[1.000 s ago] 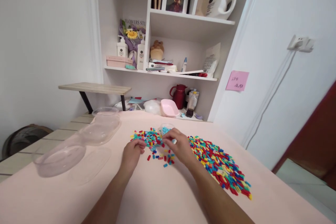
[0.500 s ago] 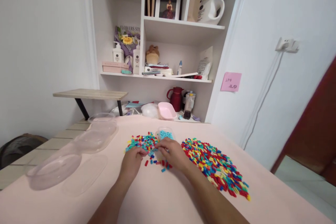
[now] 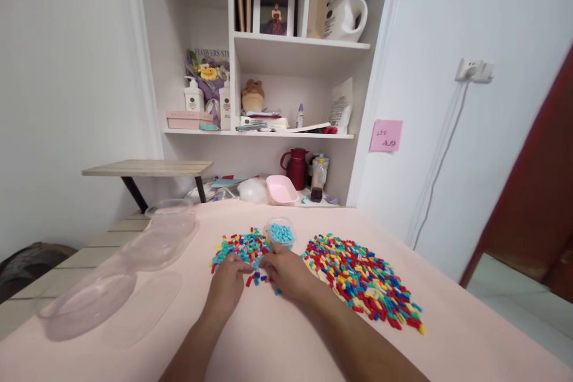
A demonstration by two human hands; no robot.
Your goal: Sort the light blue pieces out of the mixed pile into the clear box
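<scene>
A small pile of mixed coloured plastic pieces (image 3: pixel 244 245) lies on the pink table, with light blue, red and yellow ones among them. At its near left edge is my left hand (image 3: pixel 228 283), fingers curled and thumb and forefinger close together. My right hand (image 3: pixel 286 271) bends over the pile's right side, fingertips down among the pieces near a light blue one. What either hand pinches is too small to make out. Just beyond my right hand stands a clear tub (image 3: pixel 281 233) of light blue pieces. A few loose pieces lie between the hands.
A larger spread of mixed pieces (image 3: pixel 362 280) covers the table on the right. Clear plastic containers (image 3: pixel 89 298) and a clear lid (image 3: pixel 143 307) sit on the left. Along the back are a pink basin (image 3: pixel 282 190), a red jug (image 3: pixel 296 168) and a bottle (image 3: pixel 318 179).
My right hand has drawn back slightly toward me and left, uncovering more of the clear tub. My left hand remains by the small pile. The camera view has shifted a little.
</scene>
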